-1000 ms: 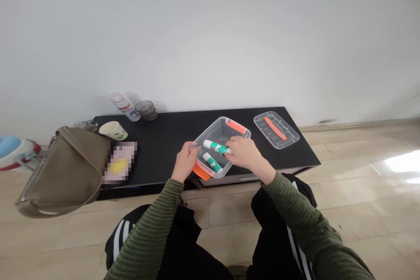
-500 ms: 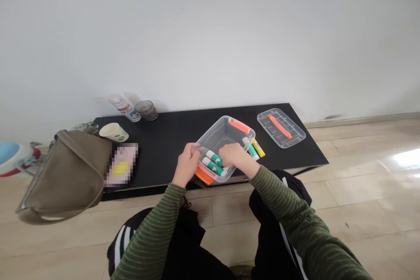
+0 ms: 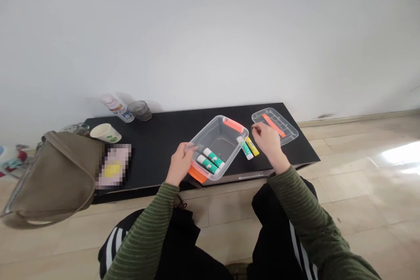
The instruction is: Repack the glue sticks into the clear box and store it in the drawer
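My left hand (image 3: 180, 162) grips the near-left rim of a clear plastic box (image 3: 220, 133) with orange latches, its thumb over the edge. Two green-and-white glue sticks (image 3: 213, 157) lie side by side on the bottom, toward the box's near end. Outside, against the box's right side, a third green-and-white glue stick (image 3: 247, 151) rests beside a slim yellow tube (image 3: 252, 146). Just right of these, my right hand (image 3: 267, 140) hovers with loosely bent fingers, and I see nothing held in it. Behind it lies the clear lid (image 3: 288, 129) with an orange handle.
On the left of the black cabinet top (image 3: 177, 127) are a paper cup (image 3: 105, 133), a dark glass (image 3: 139, 110), a spray can (image 3: 117, 107) and a blurred pink-and-yellow item (image 3: 113, 167). A brown bag (image 3: 55, 179) overhangs the left end. The wall stands behind.
My right hand has left the inside of the box and moved right, beyond the yellow tube. Both glue sticks in the box are now uncovered. My left hand keeps its hold on the rim.
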A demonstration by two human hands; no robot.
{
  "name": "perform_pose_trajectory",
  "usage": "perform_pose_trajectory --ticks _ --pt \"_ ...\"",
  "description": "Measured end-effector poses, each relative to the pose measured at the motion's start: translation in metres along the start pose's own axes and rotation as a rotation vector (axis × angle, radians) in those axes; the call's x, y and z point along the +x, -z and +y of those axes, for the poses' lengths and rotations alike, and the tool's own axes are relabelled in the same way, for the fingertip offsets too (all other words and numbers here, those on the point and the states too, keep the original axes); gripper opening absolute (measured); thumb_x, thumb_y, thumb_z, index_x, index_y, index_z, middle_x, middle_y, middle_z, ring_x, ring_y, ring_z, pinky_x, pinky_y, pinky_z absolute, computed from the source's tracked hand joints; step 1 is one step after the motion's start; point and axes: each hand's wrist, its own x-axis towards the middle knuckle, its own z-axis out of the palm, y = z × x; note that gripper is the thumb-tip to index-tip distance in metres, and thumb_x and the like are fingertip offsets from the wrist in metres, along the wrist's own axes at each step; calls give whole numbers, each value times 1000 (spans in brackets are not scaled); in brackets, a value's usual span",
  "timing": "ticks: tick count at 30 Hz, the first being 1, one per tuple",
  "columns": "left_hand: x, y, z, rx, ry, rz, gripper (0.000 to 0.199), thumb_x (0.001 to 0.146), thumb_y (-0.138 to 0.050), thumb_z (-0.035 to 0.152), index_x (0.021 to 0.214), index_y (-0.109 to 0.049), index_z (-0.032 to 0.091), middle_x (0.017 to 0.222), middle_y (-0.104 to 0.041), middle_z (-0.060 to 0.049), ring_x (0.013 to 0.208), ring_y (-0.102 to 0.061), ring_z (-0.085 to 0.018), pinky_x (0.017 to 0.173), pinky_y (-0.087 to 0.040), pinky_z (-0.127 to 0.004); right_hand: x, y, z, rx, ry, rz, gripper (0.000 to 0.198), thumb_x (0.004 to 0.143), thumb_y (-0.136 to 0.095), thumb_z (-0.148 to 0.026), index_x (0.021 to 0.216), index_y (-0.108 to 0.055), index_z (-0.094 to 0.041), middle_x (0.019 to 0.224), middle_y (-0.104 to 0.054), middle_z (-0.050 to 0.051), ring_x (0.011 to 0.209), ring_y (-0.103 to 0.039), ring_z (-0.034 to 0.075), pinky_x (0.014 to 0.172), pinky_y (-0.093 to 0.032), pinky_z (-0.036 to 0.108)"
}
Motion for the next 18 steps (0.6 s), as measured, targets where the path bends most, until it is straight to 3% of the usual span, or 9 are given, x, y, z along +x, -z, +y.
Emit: perform_pose_trajectory --ticks 4,7,11,14,18 --pt "-1 1 3 6 -14 4 31 82 -46 28 109 -60 22 113 -76 -7 104 -66 -25 89 -46 -35 0 -9 23 -205 -87 -341 24 92 -53 -32 99 -75 -24 100 -74 10 96 -68 26 76 -47 31" --pt "-2 1 4 8 2 -3 33 81 -46 29 109 -59 21 114 -75 -7 95 -67 -24 83 -47 -35 -9 -25 16 -300 -27 -455 28 92 -56 -37 108 -72 -21 105 -73 13 98 -69 28 78 -48 33" --pt "-2 1 6 10 1 0 31 82 -45 30 109 -59 21 112 -76 -7 95 -67 -24 82 -47 -34 -17 -42 6 -375 -21 -520 37 89 -62 -43 114 -68 -16 105 -72 17 95 -71 28 77 -50 35" --pt "-3 1 6 4 -14 5 30 83 -46 30 108 -59 21 112 -76 -7 102 -66 -24 86 -47 -34 -19 -50 4 -389 -22 -509 36 89 -62 -44 108 -70 -15 101 -72 17 93 -71 29 76 -51 36" --pt "-3 2 6 1 -6 -1 32 82 -46 30 110 -59 21 112 -76 -8 94 -68 -23 83 -48 -34 -17 -52 4 -355 -29 -489 32 87 -63 -41 102 -73 -15 95 -72 17 88 -71 29 73 -50 35"
